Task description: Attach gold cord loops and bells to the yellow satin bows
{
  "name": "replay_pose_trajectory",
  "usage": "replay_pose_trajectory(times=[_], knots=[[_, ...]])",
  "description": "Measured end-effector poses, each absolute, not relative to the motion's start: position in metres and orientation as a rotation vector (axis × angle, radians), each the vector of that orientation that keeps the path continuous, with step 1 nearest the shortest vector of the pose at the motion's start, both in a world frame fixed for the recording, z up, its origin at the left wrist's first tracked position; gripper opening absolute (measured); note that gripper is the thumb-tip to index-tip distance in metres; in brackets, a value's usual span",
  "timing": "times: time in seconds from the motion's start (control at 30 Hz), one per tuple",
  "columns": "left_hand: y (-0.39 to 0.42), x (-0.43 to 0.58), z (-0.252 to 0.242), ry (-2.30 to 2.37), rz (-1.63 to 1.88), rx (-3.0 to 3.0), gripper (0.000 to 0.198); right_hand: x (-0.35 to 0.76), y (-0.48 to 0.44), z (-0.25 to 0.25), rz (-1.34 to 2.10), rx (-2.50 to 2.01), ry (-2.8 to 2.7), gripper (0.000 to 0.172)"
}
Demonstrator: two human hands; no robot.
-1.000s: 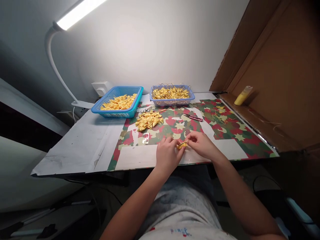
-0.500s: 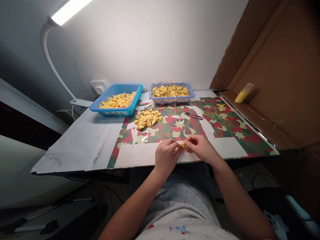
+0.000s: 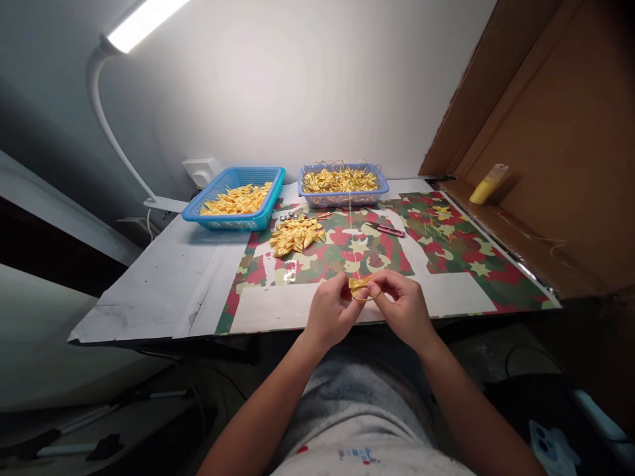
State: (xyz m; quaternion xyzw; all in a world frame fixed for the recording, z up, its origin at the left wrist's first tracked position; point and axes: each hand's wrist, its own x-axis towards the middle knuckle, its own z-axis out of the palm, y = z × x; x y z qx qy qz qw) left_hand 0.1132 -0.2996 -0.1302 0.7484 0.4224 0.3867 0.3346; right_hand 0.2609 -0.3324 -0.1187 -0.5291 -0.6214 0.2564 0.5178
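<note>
A glossy yellow bow (image 3: pixel 358 284) is pinched between left hand (image 3: pixel 331 307) and right hand (image 3: pixel 404 307), each grip closed. Snips (image 3: pixel 391 231) and baskets (image 3: pixel 325 199) are set beyond.

The lamp (image 3: pixel 147 24) glares above dim lower corners.

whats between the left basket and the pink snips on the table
In the head view: small silvery balls, a pile of yellow bows, a few yellow strands, then a thin thread nearest the snips.

a thread (image 3: pixel 351 228) bars crossing ahead; white tabletop (image 3: pixel 159 277) leftward offers room
</note>
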Motion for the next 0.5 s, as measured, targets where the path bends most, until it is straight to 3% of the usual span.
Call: replay_pose_trajectory(times=[0.5], knots=[[-0.300,0.111,-0.132,1.054,1.055,2.016,0.034,0.249,-0.337,-0.120,0.417,-1.313,-1.551,0.017]])
